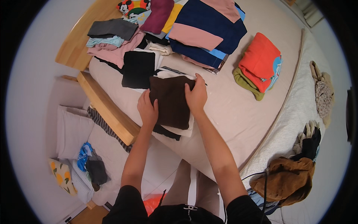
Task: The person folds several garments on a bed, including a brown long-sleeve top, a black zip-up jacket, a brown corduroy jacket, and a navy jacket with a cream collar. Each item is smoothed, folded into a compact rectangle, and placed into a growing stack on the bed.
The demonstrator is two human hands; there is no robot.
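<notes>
A folded dark brown garment (172,103) lies on top of a stack of folded white and black clothes at the bed's near edge. My left hand (148,107) rests along its left side, thumb on the fabric. My right hand (197,95) holds its upper right edge, thumb on top and fingers at the far side. Just beyond, to the left, a folded black garment (139,69) lies on white cloth. Farther back sit stacks with a grey garment (112,28), a maroon garment (160,15) and navy and pink folded fabric (207,30).
To the right, an orange-red folded garment (260,57) lies over an olive one (246,84). A wooden bed rail (109,107) stands at the left, near my left forearm. A brown garment (288,179) and a black cable (265,190) are at the lower right. Pillows (72,131) lie at the left.
</notes>
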